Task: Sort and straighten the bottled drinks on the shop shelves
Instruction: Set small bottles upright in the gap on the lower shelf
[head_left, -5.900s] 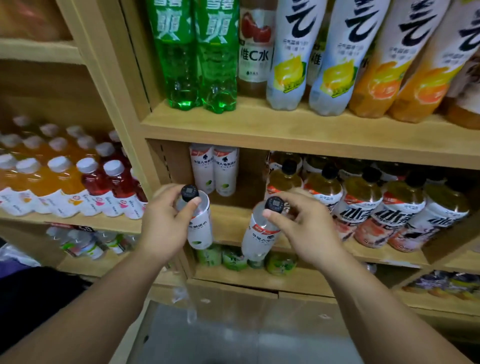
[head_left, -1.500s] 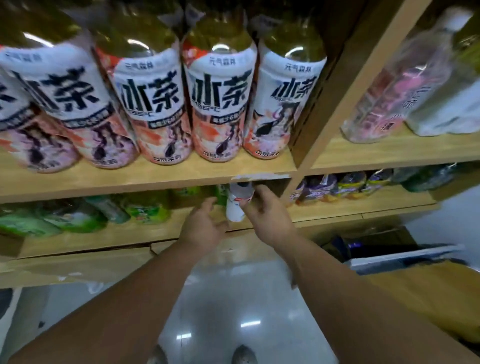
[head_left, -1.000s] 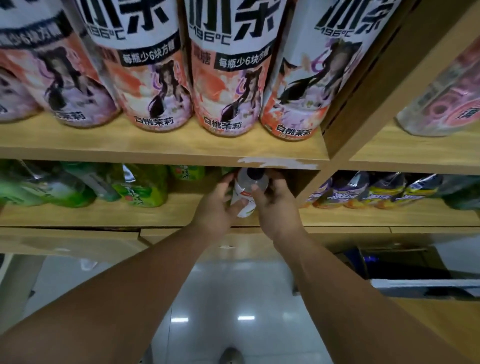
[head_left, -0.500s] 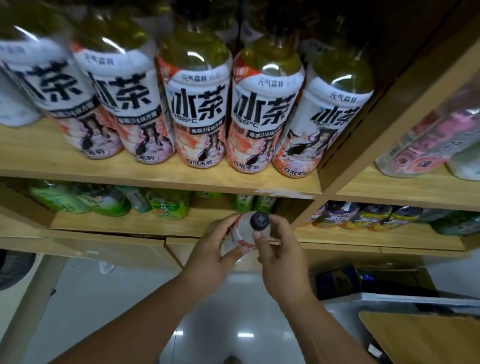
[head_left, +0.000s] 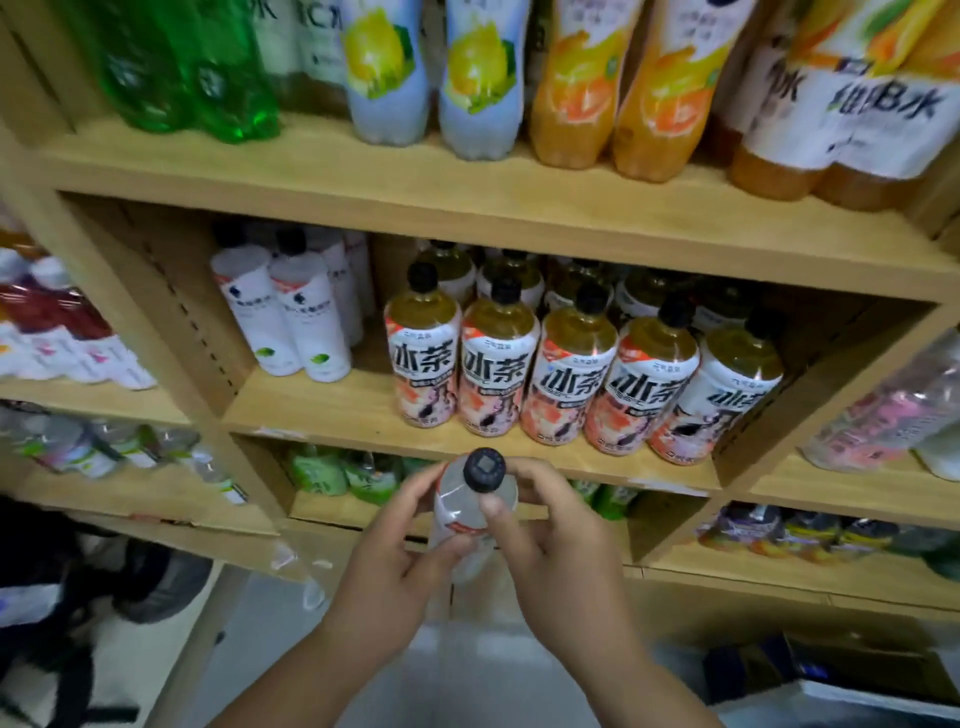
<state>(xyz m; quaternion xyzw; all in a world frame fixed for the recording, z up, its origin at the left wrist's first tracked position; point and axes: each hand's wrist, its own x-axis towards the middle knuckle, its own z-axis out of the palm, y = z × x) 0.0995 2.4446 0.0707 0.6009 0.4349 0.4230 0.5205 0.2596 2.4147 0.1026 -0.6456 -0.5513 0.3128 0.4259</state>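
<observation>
— Clear plastic under the fingers (head_left: 493, 506)?
— Yes: a clear plastic bottle with a black cap (head_left: 470, 512), white label and red stripe, clasped by both hands in front of the wooden shelves. The left hand (head_left: 387, 566) wraps its side, the right hand (head_left: 558, 545) grips it with the thumb pressed just under the cap.
— And around it?
— Just beyond, on the middle wooden shelf (head_left: 322, 410), stand five amber iced-tea bottles with white and peach labels (head_left: 576, 379) in a front row, more behind. Left of them, white-sleeved bottles with black caps (head_left: 288, 317). Above, green, lemon and orange bottles. Below, green-labelled bottles (head_left: 343, 470) lie blurred.
</observation>
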